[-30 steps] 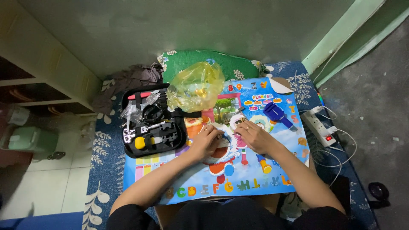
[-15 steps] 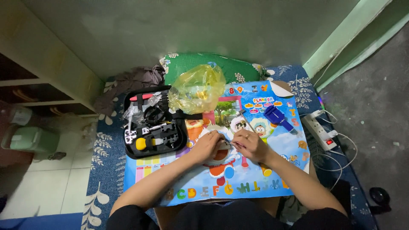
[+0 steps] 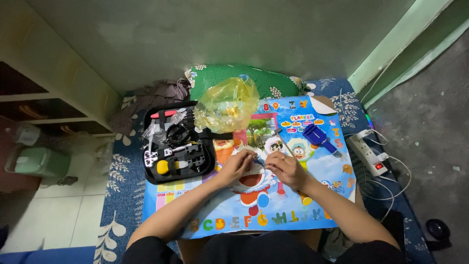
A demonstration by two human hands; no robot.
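Colourful cartoon poster mat [image 3: 312, 195] spread flat across centre and right of frame, over a blue leaf-patterned cloth [image 3: 122, 195] reaching the left and right edges. Green floral cushion [image 3: 273, 83] at upper centre, against the wall. Yellow plastic bag [image 3: 227, 105] crumpled just below the cushion, overlapping the mat's upper left corner. Black tool tray [image 3: 205, 166] at centre left, touching the mat's left part, filled with small tools and clear packets. White power strip [image 3: 369, 151] at right edge of the cloth, cables trailing downward. Blue handled tool [image 3: 317, 134] lying on the mat's upper right, well apart from both hands.

Both forearms extended up from bottom of frame, converging at mid-frame over the mat. Left hand [image 3: 238, 166] palm down, fingers curled inward, tips pinched toward the right hand. Right hand [image 3: 288, 168] likewise curled, ring visible on one finger, fingertips meeting those of the left hand. Small item [image 3: 260, 160] pinched between both sets of fingertips, at centre of frame just above the mat; too small to identify.
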